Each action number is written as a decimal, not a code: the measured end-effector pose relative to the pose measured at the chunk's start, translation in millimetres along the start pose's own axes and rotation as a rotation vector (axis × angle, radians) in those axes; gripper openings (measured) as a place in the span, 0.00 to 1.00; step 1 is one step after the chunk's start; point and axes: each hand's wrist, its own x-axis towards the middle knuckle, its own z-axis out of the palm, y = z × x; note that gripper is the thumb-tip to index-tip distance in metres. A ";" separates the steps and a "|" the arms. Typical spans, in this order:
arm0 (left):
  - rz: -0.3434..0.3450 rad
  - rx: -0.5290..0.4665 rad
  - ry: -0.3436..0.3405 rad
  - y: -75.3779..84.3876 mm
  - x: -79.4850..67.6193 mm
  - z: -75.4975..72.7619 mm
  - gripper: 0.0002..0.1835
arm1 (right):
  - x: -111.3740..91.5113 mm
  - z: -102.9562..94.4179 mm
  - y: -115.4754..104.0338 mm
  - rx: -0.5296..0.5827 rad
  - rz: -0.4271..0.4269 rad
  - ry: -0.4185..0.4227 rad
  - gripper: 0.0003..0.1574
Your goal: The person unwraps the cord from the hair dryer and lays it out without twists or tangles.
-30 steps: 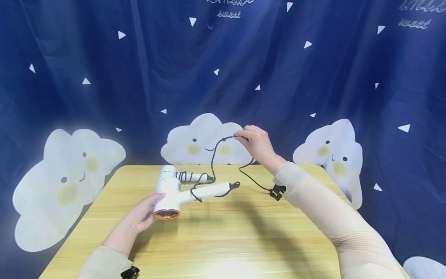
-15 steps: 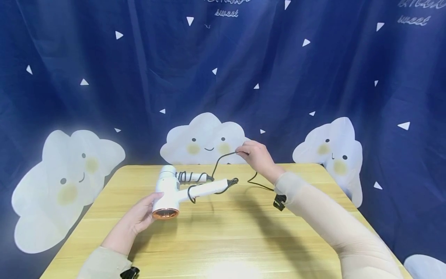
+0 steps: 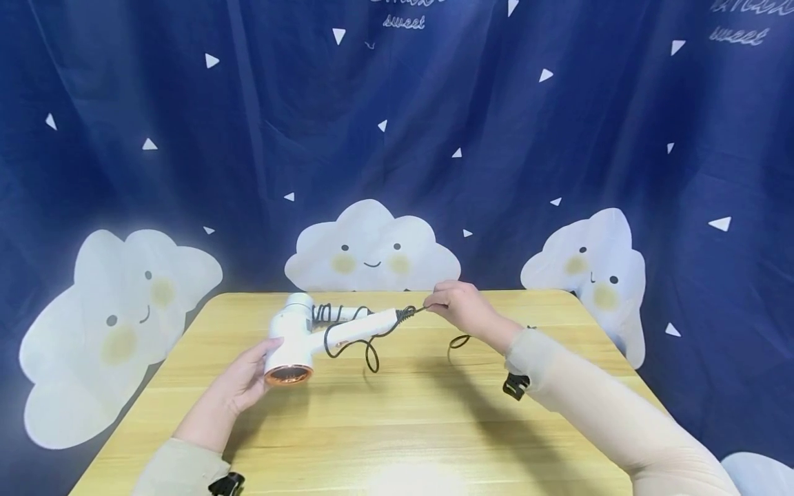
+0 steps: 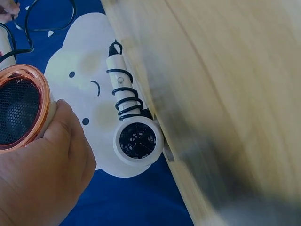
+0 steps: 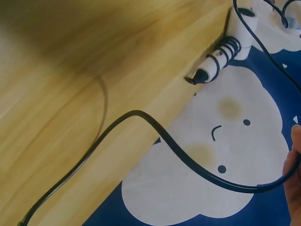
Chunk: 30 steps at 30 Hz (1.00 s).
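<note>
The left hand grips the barrel of a white, copper-rimmed hair dryer, at that hand's two o'clock; the right hand pinches its thin black cord, at three o'clock from the barrel; another white, cord-wrapped hair dryer lies behind on the pale wooden bench.

white copper-rimmed hair dryer, held aloft, looped black cord

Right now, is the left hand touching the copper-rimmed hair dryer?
Touching. The left wrist view shows the left hand against the hair dryer, just behind its copper rim, no gap between.
</note>
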 end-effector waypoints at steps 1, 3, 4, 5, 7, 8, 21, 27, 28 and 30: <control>0.002 0.001 -0.002 0.3 -0.4 -0.3 0.30 | -2.4 -1.2 -1.3 0.002 0.000 -0.011 0.06; 0.004 -0.002 0.001 0.6 -1.0 -1.1 0.30 | -6.9 -3.8 -3.3 0.010 0.000 -0.026 0.06; 0.001 -0.005 0.002 0.9 -1.1 -1.5 0.29 | -9.0 -5.5 -4.1 0.014 0.000 -0.038 0.07; 0.000 -0.010 0.002 1.2 -1.2 -1.8 0.29 | -11.0 -7.4 -4.8 0.020 0.002 -0.050 0.07; -0.001 -0.018 0.009 1.8 -1.3 -1.7 0.28 | -14.8 -10.9 -5.4 0.035 -0.002 -0.073 0.07; -0.002 -0.022 0.012 2.2 -1.3 -1.7 0.28 | -16.8 -12.7 -5.2 0.046 -0.006 -0.085 0.07; 0.003 -0.062 0.025 4.5 -2.2 -2.9 0.28 | -44.0 -28.9 1.5 0.101 -0.055 -0.260 0.09; 0.008 -0.059 0.014 5.6 -4.1 -3.3 0.23 | -55.7 -33.1 7.1 0.111 0.006 -0.342 0.13; 0.010 -0.058 0.015 5.9 -4.3 -3.2 0.23 | -57.8 -33.3 8.0 0.116 0.022 -0.358 0.13; 0.015 -0.059 0.020 6.7 -4.7 -3.2 0.23 | -62.3 -32.9 9.6 0.122 0.055 -0.393 0.13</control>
